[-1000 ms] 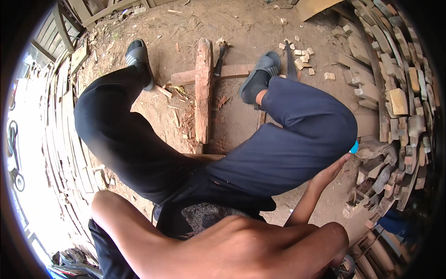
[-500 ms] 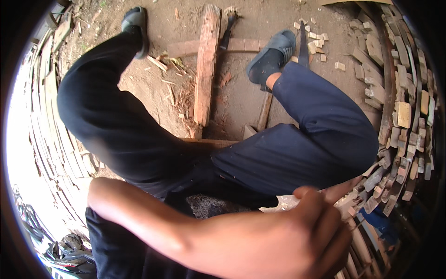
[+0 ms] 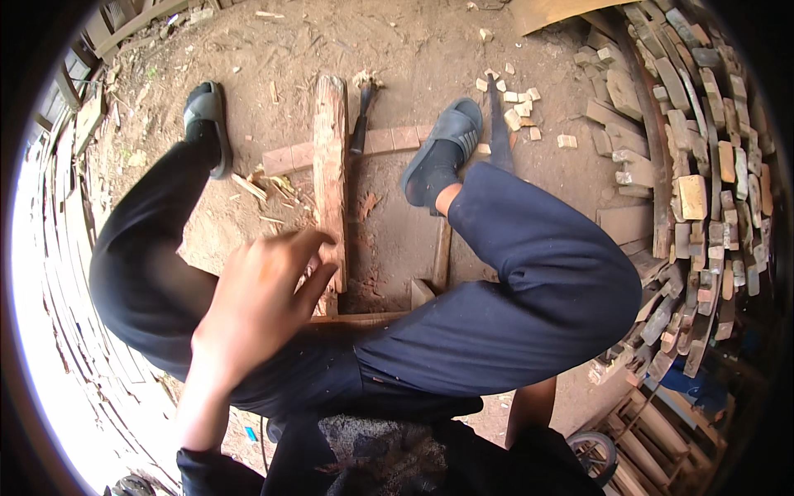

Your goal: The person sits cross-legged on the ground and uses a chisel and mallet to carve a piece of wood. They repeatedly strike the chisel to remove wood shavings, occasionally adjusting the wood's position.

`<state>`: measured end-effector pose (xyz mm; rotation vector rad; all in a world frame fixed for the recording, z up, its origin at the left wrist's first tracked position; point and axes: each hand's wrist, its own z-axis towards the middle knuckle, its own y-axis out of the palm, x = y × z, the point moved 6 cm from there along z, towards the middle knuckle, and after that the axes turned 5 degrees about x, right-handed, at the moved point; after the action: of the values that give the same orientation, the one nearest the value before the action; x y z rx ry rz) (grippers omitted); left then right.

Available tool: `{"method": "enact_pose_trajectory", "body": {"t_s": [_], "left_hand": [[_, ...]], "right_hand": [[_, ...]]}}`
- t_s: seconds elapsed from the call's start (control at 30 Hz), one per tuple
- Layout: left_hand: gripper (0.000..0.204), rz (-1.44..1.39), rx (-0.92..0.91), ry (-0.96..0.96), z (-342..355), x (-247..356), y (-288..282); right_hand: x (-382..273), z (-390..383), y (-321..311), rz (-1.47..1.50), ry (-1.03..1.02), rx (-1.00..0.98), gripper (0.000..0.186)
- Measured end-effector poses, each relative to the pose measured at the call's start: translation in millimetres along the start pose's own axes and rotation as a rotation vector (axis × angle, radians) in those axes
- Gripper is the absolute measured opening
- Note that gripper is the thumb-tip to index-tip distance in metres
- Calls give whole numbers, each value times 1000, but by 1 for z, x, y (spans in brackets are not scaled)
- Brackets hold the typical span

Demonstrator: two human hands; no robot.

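Note:
My left hand point(image 3: 260, 298) hovers over my left thigh, beside the near end of a rough timber beam point(image 3: 330, 165). Its fingers are bent, with the thumb apart from them, and I see nothing in between. The beam lies pointing away from me on the dirt. Of my right arm point(image 3: 531, 405) only part shows, beyond my right thigh; the hand itself is hidden. A tool with a black handle point(image 3: 361, 124) lies just right of the beam. Close to my right foot are a long dark tapered blade point(image 3: 499, 124) and a wooden handle point(image 3: 442, 252).
Flat reddish blocks point(image 3: 285, 159) run crosswise under the beam. Several small wood offcuts point(image 3: 519, 112) lie scattered beyond my right foot. A tall stack of cut wood point(image 3: 703, 198) curves along the right. Planks point(image 3: 78, 223) line the left side, and a wheel point(image 3: 594, 453) shows at lower right.
My left hand has swung back from the far right, where it reached across my body, to above my left thigh. The view has shifted, so the ground and legs sit lower.

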<state>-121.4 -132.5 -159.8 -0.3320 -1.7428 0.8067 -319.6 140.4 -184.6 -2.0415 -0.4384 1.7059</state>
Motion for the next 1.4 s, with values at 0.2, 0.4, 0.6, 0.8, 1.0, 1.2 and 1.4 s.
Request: {"method": "enact_pose_trajectory", "body": {"t_s": [0.2, 0.4, 0.6, 0.8, 1.0, 1.2, 1.4], "left_hand": [[23, -272, -134, -133, 149, -85, 43], [26, 244, 81, -286, 334, -140, 109], [40, 264, 101, -657, 358, -240, 173], [33, 350, 181, -655, 374, -282, 196], [25, 179, 207, -525, 363, -256, 196], [34, -8, 287, -359, 311, -163, 126], [25, -336, 371, -150, 208, -135, 70]], "right_hand": [[102, 42, 159, -456, 123, -550, 55], [173, 84, 235, -688, 125, -674, 52], [235, 104, 269, -869, 127, -753, 49], [259, 109, 277, -901, 146, -809, 46], [259, 112, 270, -888, 148, -834, 43], [222, 131, 190, -843, 134, -837, 40], [123, 172, 22, -751, 163, -678, 38]]}}
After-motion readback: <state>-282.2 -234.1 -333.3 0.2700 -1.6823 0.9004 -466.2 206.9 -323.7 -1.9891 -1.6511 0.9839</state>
